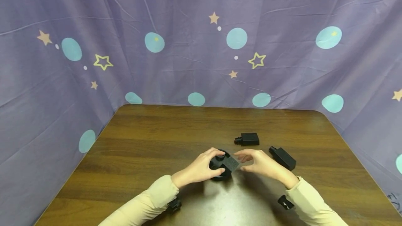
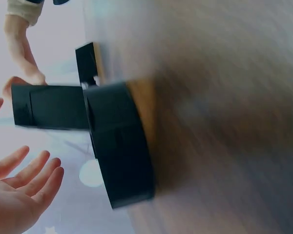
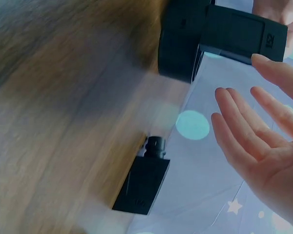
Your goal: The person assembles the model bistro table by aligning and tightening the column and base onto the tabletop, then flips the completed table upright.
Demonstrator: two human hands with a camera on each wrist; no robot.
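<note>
Down at the middle of the wooden table point(image 1: 150, 138), the head camera gives me a round black base point(image 1: 216, 165) with a black block point(image 1: 231, 163) rising from it. The left hand point(image 1: 205, 166) is right there at the base's left side, thumb and fingers parted and arched over it; whether they touch it, I cannot tell from up here. Just right of the block, the right hand point(image 1: 260, 163) has thumb and fingers apart too. One black bottle-shaped piece point(image 1: 250, 139) lies beyond the hands, neck to the left, and a second bottle-shaped piece point(image 1: 284, 158) lies by the right wrist. A purple curtain point(image 1: 188, 44) hangs behind. Over to the left wrist: sideways on my screen, the base rests on the table, the block jutting up from it, the left hand's fingers spread clear of the block, and the right hand showing past it. Across to the right wrist: palm showing, fingers spread, one fingertip right at the block's edge, and I can't call contact or overlap! A small marking sits near the block's end.
</note>
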